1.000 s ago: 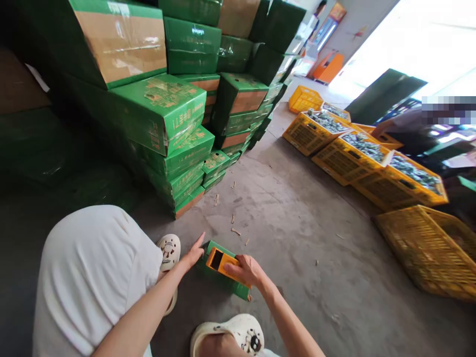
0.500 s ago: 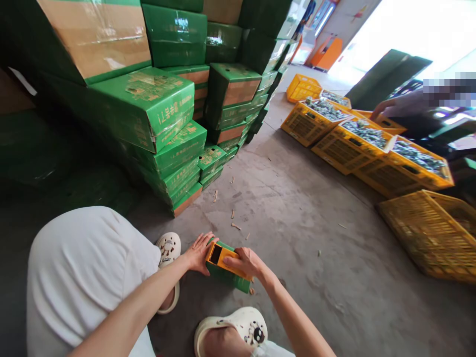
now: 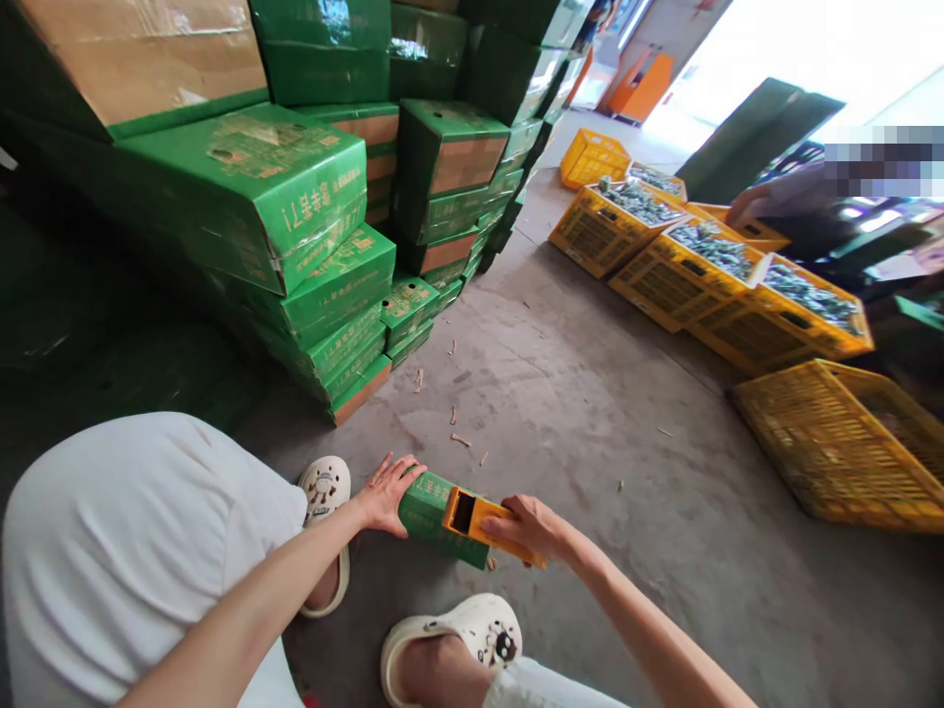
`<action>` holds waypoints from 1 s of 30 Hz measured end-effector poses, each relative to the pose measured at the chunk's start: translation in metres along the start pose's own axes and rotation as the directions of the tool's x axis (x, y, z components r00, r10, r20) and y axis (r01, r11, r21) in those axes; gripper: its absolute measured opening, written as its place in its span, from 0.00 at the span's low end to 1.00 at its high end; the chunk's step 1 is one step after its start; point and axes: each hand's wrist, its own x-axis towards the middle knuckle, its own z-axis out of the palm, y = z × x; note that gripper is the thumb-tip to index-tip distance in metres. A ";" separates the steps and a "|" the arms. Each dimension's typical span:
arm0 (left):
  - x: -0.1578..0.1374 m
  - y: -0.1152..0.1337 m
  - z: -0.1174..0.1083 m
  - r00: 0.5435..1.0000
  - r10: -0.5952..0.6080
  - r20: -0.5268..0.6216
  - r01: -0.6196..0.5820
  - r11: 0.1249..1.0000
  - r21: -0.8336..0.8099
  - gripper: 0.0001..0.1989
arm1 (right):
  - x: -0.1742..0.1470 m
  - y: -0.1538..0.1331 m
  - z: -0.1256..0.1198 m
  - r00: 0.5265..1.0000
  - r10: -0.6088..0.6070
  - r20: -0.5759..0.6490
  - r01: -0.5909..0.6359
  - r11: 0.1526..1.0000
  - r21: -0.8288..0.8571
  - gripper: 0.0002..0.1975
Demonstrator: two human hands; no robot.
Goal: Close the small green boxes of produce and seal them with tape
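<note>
A small green carton [image 3: 426, 511] with pale printing lies on the floor between my feet. My left hand [image 3: 384, 495] rests on its left end, fingers spread and thumb apart. In my right hand [image 3: 532, 526] is an orange box-shaped hand tool [image 3: 476, 513] with a dark rectangular opening at its left end; I cannot make out its exact kind. My right fingers are wrapped around the tool's body. The tool's left end overlaps the carton's right end in view; whether they touch I cannot tell.
Stacked green cartons [image 3: 335, 285] rise at the left. Yellow crates [image 3: 649, 285] filled with small greyish-green items line the right, beside a co-worker's arm [image 3: 767, 197]. A tilted yellow crate [image 3: 811, 442] is nearer. Brown scraps [image 3: 461, 440] litter the concrete floor.
My right hand and the orange tool have moved right, off the carton's middle, uncovering more of its top. My left hand stays at the carton's left end. The view has shifted slightly.
</note>
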 end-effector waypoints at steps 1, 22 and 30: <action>0.000 -0.001 0.001 1.000 0.003 -0.005 -0.003 1.000 -0.001 0.68 | -0.004 0.005 0.000 1.000 0.001 0.001 -0.001 1.000 0.011 0.31; 0.009 0.032 0.011 0.996 -0.035 0.086 0.009 0.960 0.278 0.68 | 0.008 -0.001 0.027 0.987 0.129 -0.098 -0.139 0.985 -0.104 0.25; 0.024 0.069 0.035 0.994 -0.019 0.106 -0.006 0.973 0.232 0.64 | 0.003 -0.005 0.028 0.980 0.160 -0.117 -0.174 0.978 -0.116 0.28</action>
